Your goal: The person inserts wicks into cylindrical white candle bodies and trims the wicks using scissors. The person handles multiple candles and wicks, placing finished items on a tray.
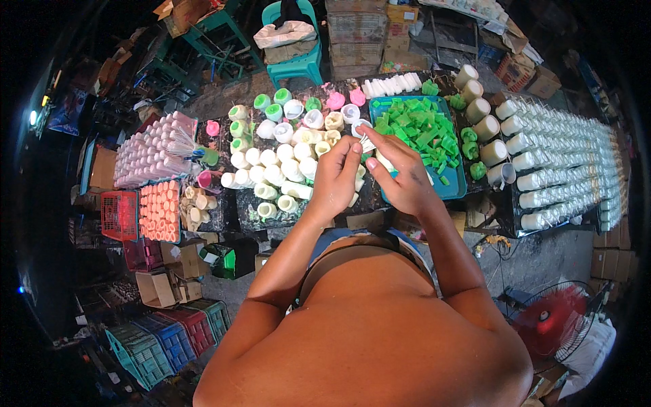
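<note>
Fingers of the left hand [336, 176] pinch white strands [367, 142], too bunched to count, over the tabletop [371, 195] by one blue tray's [454, 188] left edge; whether the right hand's [407, 175] fingers, narrowly parted, also grip, I cannot tell. Past the tray's right edge: five cream cylinders [478, 110].

thin white strands [367, 142] sit bunched between the left hand [338, 169] and right hand [407, 176].
</note>
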A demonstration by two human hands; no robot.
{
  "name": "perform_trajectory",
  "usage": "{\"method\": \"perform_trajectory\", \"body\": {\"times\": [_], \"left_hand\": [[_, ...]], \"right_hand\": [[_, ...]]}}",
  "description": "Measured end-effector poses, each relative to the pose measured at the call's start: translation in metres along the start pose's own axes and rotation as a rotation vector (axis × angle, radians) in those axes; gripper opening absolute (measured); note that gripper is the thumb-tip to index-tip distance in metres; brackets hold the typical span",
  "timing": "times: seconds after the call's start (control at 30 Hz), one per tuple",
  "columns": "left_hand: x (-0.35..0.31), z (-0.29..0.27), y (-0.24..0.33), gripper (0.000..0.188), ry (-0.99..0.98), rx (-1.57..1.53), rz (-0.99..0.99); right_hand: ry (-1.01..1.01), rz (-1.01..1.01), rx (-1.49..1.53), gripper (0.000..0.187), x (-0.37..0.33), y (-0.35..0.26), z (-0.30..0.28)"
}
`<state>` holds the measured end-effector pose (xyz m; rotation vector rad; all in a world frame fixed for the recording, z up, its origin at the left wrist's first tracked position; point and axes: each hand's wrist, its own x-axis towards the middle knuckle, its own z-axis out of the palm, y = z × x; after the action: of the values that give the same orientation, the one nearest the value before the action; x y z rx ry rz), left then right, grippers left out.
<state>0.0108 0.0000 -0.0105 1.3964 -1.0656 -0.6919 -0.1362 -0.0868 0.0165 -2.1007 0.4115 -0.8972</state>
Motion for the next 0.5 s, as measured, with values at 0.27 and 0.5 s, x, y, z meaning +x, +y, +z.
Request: {"method": "perform_trajectory", "body": {"times": [0.27, 0.5], "left_hand": [[0.002, 0.003, 0.010, 0.023, -0.029, -0.025, 0.013], [-0.004, -0.005, -0.002, 0.022, -0.215, 0.022, -0.012]], "right_hand": [[-0.022, 0.013, 0.042, 0.056, 0.000, 0.005, -0.002], [-0.142, 0.084, -0.327, 0.020, 0.017, 0.005, -0.015]]}}
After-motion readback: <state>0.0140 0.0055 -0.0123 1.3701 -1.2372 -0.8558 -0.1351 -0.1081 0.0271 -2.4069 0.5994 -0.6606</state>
